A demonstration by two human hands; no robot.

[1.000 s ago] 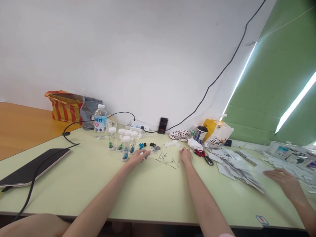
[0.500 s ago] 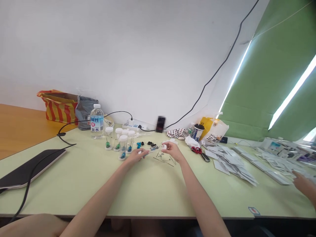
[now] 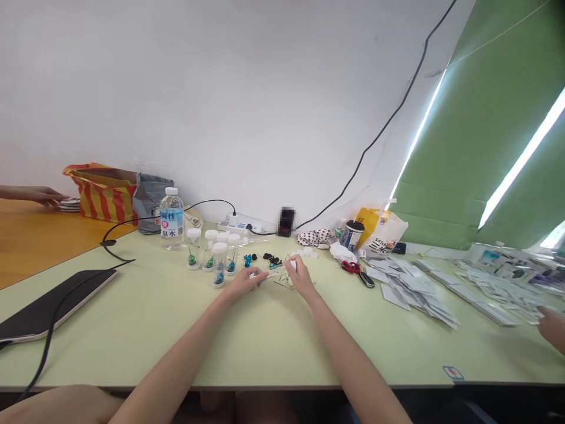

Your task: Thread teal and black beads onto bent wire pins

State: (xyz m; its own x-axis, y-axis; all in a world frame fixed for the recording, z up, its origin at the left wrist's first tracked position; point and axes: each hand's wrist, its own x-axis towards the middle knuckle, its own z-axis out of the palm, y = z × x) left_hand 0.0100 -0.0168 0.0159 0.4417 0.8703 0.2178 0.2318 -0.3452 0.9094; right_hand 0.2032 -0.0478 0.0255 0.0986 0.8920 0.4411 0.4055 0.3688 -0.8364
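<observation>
Head view, as I watch from across the room, shows a person at a pale green table, both bare forearms reaching to its middle; the left hand is curled almost shut, fingers and thumb closed on a small white piece, with a thin metal pin running from it to the right; the right hand pinches a tiny white cap between its thumb and fingertips (it is too small and too half-hidden to make out clearly); the hands are near each other but apart.

Just below the right hand lie loose wire pins; white caps sit just beyond it, and small black parts and blue parts lie to the left of those; beside the left hand stand clear capped tubes holding blue and green parts; a water bottle stands behind them, by a power strip.

Red-handled scissors lie to the right, next to a spread of paper sachets, where a co-worker's hand comes in at the edge; another hand rests on a wooden table at far left, beside a striped bag; a dark tablet lies on the green table.
</observation>
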